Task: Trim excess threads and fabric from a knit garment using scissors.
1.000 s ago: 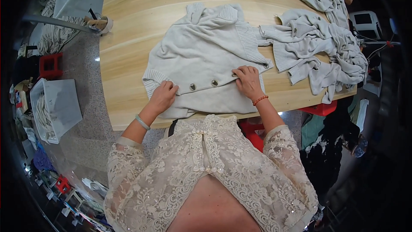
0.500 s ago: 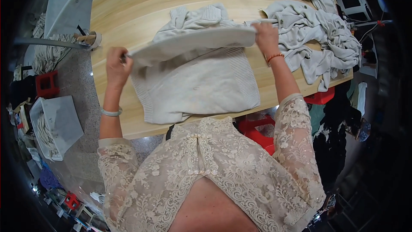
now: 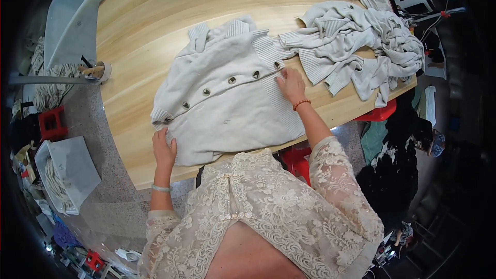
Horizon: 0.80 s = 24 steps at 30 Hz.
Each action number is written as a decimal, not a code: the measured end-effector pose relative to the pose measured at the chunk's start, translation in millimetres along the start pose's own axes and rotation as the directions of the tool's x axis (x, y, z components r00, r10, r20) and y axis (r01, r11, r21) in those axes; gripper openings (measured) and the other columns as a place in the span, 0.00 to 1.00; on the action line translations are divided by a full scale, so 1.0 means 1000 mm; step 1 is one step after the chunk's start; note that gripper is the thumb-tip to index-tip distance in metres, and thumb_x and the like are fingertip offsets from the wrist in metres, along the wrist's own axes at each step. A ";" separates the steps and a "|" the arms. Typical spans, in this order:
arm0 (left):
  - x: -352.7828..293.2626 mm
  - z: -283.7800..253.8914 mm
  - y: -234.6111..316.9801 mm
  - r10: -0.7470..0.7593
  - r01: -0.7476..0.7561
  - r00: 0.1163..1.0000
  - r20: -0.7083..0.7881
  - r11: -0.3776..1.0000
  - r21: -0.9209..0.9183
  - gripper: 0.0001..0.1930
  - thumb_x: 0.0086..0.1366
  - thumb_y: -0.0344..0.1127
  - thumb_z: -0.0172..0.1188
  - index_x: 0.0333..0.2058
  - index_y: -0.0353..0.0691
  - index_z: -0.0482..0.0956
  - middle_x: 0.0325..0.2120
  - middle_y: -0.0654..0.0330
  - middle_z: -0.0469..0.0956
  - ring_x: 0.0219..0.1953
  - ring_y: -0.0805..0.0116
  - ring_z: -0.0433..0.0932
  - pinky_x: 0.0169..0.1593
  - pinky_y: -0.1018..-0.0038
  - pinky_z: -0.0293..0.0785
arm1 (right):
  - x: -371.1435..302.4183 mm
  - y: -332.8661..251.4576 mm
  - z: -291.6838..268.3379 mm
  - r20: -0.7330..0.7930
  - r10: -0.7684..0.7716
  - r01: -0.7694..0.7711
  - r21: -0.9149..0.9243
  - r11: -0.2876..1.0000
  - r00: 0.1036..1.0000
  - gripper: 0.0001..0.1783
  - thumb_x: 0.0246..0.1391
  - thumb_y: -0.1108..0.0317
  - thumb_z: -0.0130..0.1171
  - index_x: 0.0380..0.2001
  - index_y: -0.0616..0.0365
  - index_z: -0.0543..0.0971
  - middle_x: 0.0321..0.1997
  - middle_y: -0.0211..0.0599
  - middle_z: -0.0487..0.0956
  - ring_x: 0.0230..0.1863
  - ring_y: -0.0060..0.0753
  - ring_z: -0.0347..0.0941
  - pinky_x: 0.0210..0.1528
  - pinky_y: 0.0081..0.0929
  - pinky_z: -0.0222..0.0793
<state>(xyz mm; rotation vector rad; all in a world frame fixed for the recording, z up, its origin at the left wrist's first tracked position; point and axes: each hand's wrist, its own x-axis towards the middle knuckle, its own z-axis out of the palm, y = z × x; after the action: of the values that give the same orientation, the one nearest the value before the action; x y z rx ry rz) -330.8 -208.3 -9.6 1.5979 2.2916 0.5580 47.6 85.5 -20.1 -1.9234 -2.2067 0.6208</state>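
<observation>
Pale grey knit cardigan (image 3: pixel 227 124) lies spread before me on the near part of the wooden desk (image 3: pixel 137 26). Row of dark buttons (image 3: pixel 231 80) slants from its lower left up to the right. My left hand (image 3: pixel 164 150) is at the left edge, fingers and thumb loosely apart. My right hand (image 3: pixel 293 87) rests on the ribbed band (image 3: pixel 283 107), fingers bent just below the upper-right button; cannot tell whether they pinch cloth. To the right, crumpled heap of like-coloured knits (image 3: pixel 356 46). Floor, left: pale plastic bin (image 3: pixel 82 168) with light cloth inside.
</observation>
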 end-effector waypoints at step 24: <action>0.011 0.020 -0.001 -0.344 0.464 0.882 0.324 0.502 -0.730 0.11 0.52 0.26 0.66 0.35 0.34 0.78 0.27 0.66 0.78 0.28 0.81 0.74 0.34 0.83 0.71 | -0.007 0.057 -0.084 -0.075 0.065 -0.046 0.233 0.971 0.995 0.10 0.50 0.67 0.62 0.34 0.61 0.78 0.28 0.34 0.76 0.26 0.28 0.70 0.31 0.25 0.67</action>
<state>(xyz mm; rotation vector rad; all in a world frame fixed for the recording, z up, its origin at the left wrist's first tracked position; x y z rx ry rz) -326.4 -194.9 -28.1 0.5940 1.7685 1.0938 131.9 101.9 33.7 -1.8620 -1.9412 0.7559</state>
